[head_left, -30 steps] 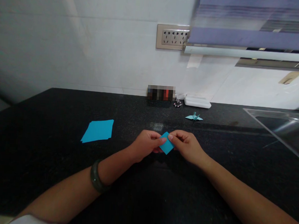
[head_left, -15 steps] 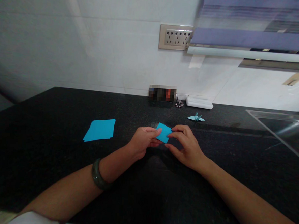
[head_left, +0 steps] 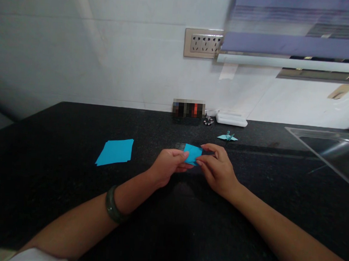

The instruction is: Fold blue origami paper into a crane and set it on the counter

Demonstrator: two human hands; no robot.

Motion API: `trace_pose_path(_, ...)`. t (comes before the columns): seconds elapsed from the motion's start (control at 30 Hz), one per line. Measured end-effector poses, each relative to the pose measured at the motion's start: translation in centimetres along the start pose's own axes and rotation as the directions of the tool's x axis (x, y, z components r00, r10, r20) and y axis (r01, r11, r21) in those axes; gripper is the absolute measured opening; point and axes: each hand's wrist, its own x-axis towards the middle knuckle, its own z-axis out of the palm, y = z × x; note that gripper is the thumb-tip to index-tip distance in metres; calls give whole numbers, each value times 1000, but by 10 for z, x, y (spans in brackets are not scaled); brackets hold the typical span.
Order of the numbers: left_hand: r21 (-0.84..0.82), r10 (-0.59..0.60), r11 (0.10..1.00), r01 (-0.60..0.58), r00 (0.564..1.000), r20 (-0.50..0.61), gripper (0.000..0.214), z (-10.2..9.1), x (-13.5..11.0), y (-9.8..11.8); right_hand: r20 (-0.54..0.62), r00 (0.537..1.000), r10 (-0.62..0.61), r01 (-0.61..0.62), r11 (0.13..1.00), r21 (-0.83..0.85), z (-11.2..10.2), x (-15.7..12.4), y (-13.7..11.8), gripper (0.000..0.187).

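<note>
A small folded square of blue paper [head_left: 193, 153] is held between my two hands above the dark countertop. My left hand [head_left: 170, 163] pinches its left side, thumb on top and fingers underneath. On the right side, my right hand [head_left: 218, 164] grips the paper's lower right corner between thumb and finger, while the index finger touches near the upper right corner. A crease line shows on the paper's top face. Behind my right hand stands a folded light-blue paper crane [head_left: 227, 137]. To the left lies a stack of blue paper sheets [head_left: 115, 152].
By the wall are a blurred-out box [head_left: 189, 109], a beaded string [head_left: 208, 120] and a white elongated object [head_left: 231, 119]. A sink [head_left: 333, 144] with a metal rim is set into the countertop [head_left: 151, 125] at right. A socket panel [head_left: 203, 43] is on the wall.
The folded paper has turned a little between my hands, its edges now lying more level. My right thumb and fingers have shifted their grip along its right side.
</note>
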Motion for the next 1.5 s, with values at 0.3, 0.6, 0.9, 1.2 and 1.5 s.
trace_pose_path(0.3, 60, 23, 998, -25, 999, 38, 28, 2, -2, 2, 9, 992, 129, -129, 981, 143, 3, 5, -4, 12)
trace_pose_path(0.6, -49, 153, 987, -152, 988, -2, 26, 5, -2, -2, 27, 873, 488, -458, 798, 392, 9, 3, -18, 16)
trace_pose_path(0.9, 24, 233, 972, -233, 972, 28, 28, 4, -3, 0, 49, 838, 544, -480, 692, 539, 11, 1, -27, 22)
trace_pose_path(1.2, 68, 167, 983, -172, 983, 79, 26, 1, -2, 4, 326, 694, 642, -621, 304, 722, 7, 10, -15, 24)
trace_pose_path(1.5, 100, 165, 980, -172, 983, 78, 25, 0, -1, -1, 362, 693, 623, -649, 321, 690, 9, 6, -18, 21)
